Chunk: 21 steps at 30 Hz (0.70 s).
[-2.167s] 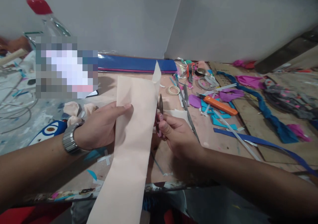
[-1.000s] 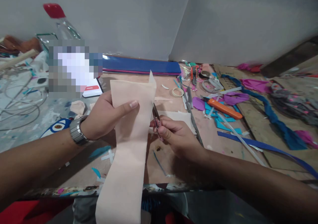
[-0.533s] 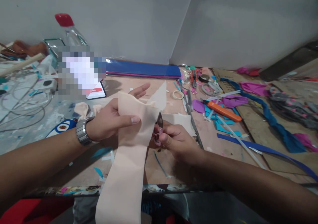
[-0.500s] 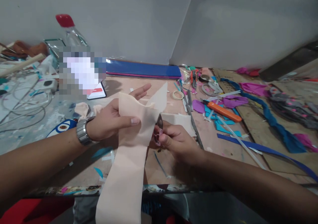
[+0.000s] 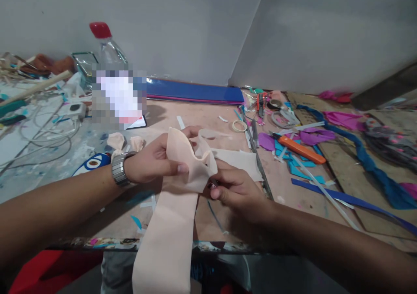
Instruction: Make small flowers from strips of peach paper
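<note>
A long pale peach sheet (image 5: 172, 233) hangs from my hands over the table's front edge, its upper part folded and curling. My left hand (image 5: 159, 159), with a metal watch on the wrist, pinches it, thumb in front and fingers behind. At the sheet's right edge my right hand (image 5: 237, 189) is closed around small scissors (image 5: 212, 185), mostly hidden by the fingers and the sheet. Behind my right hand another pale piece (image 5: 239, 161) lies on the table.
A phone (image 5: 137, 122) leans by a red-capped bottle (image 5: 100, 30) at the back left. Blue sheets (image 5: 195, 90) lie along the wall. To the right are a tape roll (image 5: 239, 126), an orange cutter (image 5: 302, 150) and coloured scraps. Cables (image 5: 48, 133) lie at left.
The pointed upper flap of the sheet has folded down and curled to the right. The scissors, whose blades showed before, are now mostly hidden. The view has shifted slightly.
</note>
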Tool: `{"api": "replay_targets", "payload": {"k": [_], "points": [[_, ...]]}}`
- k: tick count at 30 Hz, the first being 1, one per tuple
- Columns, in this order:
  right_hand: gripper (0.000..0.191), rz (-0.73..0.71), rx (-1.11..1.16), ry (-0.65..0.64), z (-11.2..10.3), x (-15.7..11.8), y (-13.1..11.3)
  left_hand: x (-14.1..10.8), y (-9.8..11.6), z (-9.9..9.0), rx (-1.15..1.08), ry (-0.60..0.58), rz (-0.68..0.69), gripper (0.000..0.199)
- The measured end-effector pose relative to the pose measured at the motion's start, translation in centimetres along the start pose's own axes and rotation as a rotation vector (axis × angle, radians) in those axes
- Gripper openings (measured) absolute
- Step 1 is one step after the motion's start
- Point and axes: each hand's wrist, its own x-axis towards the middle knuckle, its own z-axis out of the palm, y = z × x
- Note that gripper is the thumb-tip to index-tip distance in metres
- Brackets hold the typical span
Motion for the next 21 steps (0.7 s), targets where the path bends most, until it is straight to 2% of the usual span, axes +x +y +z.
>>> {"api": "replay_targets", "payload": {"k": [2,3,5,10,15,21], "points": [[0.030,0.019,0.041,0.026,0.2,-0.1,0.0,0.1,-0.3,-0.3,0.188,-0.108,0.099,0.036],[0.030,0.041,0.073,0.042,0.4,-0.1,0.1,0.2,-0.5,-0.5,0.236,-0.110,0.139,0.029],[0.029,0.106,0.176,0.078,0.7,-0.3,0.4,0.3,-0.8,-0.8,0.279,-0.073,0.162,0.026],[0.035,0.262,0.461,0.137,1.3,-0.8,0.9,0.2,-1.3,-1.3,0.234,0.035,0.105,0.024],[0.031,0.268,0.496,0.151,1.2,-0.7,1.1,0.2,-1.5,-1.5,0.235,0.062,0.120,0.026],[0.043,0.251,0.428,0.225,1.1,-0.5,1.6,0.4,-1.6,-1.8,0.282,-0.025,0.173,0.024]]}}
